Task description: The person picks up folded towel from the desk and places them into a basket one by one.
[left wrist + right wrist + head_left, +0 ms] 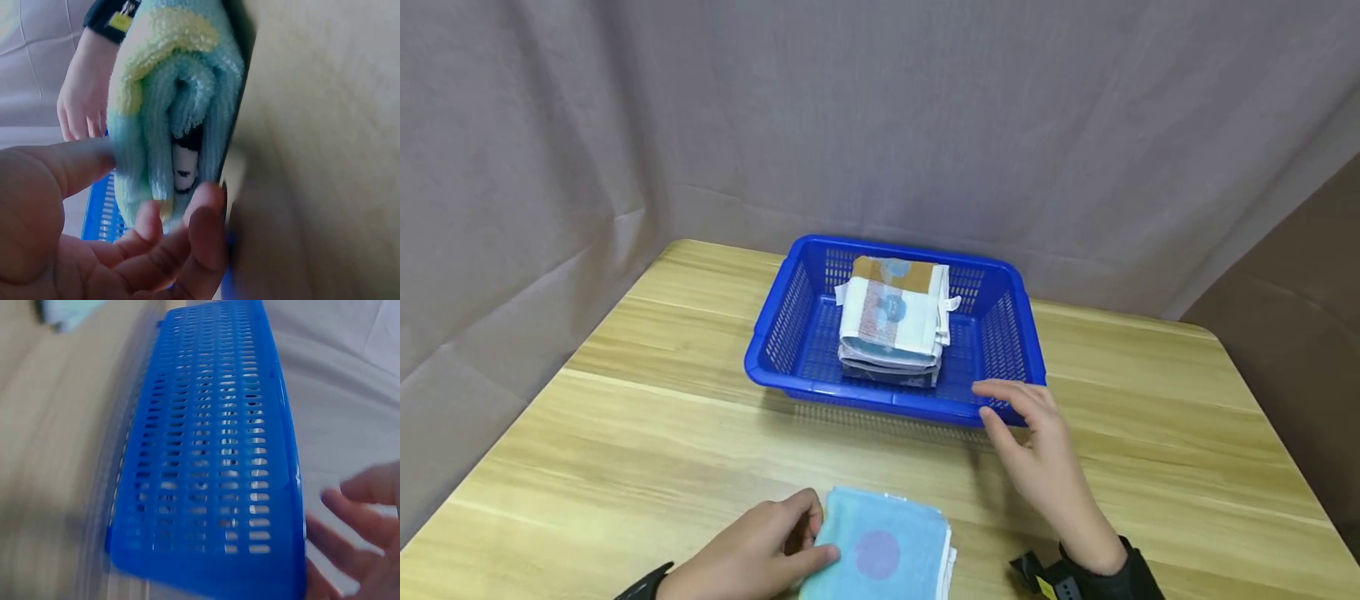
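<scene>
A light blue folded towel [877,533] with a purple dot lies at the table's front edge in the head view. My left hand [767,537] holds its left side, thumb on the top face and fingers at the folded edge. Seen from the left wrist, the towel [181,94] shows thick terry layers with yellow patches, and the fingers [206,228] bend against its lower end. My right hand [1033,442] is over the front right corner of the blue plastic basket [880,398], thumb and fingers apart with nothing between them.
Inside the basket sits a stack of folded towels [891,321], white, brown and grey with dark layers at the bottom. The wooden table [647,417] ends at a grey cloth backdrop [925,125] behind the basket. A black band [1112,575] is on the right wrist.
</scene>
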`<state>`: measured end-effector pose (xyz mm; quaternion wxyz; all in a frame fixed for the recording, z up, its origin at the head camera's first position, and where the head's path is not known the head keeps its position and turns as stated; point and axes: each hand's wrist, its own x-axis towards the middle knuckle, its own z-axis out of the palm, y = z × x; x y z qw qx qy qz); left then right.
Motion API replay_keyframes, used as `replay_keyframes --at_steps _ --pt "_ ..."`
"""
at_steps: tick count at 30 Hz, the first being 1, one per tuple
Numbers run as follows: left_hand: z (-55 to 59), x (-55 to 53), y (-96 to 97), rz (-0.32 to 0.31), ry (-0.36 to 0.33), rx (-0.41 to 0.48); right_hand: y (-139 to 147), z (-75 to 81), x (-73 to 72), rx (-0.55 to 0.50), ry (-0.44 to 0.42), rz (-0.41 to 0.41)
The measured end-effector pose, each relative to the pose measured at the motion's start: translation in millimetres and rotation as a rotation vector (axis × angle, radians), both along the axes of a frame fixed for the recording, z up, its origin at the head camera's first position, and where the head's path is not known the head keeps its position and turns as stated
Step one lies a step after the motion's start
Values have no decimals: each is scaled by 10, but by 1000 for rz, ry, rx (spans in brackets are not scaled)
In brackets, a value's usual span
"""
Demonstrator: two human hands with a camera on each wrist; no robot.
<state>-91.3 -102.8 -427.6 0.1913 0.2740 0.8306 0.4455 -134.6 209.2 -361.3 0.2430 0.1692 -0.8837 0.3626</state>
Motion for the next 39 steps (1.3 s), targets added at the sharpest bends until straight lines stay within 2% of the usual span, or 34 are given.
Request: replay_keyframes --at_steps 3,5,7,9,12,14,17,21,24,28,33,35,39 --pt "-25 13 -40 41 -17 -27 69 -20 177 -12 79 -92" --pt "-33 28 -72 65 -34 -62 131 -49 336 41 42 -185" --pt "-42 50 -101 74 -65 -80 178 -99 505 87 -105 -248" --pt "-55 87 -119 54 -85 -57 208 -173 648 139 -333 -267" --pt "-97 151 -129 -13 -101 34 231 -324 795 197 -656 -227" --pt "-124 186 -136 -44 -108 92 238 -432 852 214 -776 -182" --pt "-150 213 -156 -55 -135 145 218 -570 915 216 -839 -93" --pt "-153 210 -149 -53 -169 162 106 -694 982 113 -887 9" --pt "-145 202 -119 -41 -193 156 -17 -744 1008 21 -906 21" --pt "-136 214 -82 -23 -210 153 -133 -759 1001 -7 -905 -2" --pt "-144 234 -66 -32 -151 143 -220 -767 992 -20 -904 -17" --pt "-137 233 -57 -36 -153 149 -252 -779 993 -50 -917 0" --pt "-117 229 -34 -57 -231 216 -293 -807 984 -232 -1015 72"
